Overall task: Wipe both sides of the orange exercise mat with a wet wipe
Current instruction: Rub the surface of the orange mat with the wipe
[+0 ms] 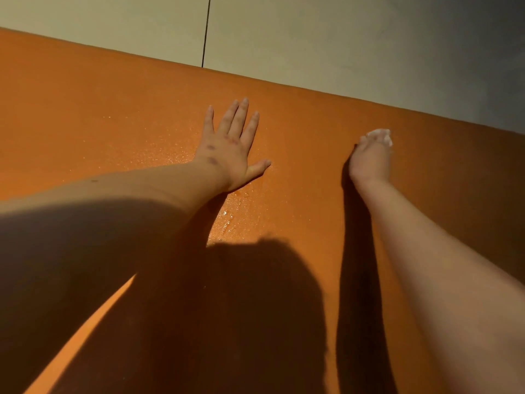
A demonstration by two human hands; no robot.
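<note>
The orange exercise mat [113,115] lies flat and fills most of the head view, its far edge running diagonally from upper left to right. My left hand [231,146] lies palm down on the mat with fingers spread and straight. My right hand [369,159] is further right near the far edge, its fingers curled over a white wet wipe [382,136] that sticks out under the fingertips against the mat. Wet streaks [227,214] glisten on the mat below my left wrist.
Pale floor tiles [284,38] with a dark grout line lie beyond the mat's far edge. A large dark shadow of my head and arms covers the mat's near part.
</note>
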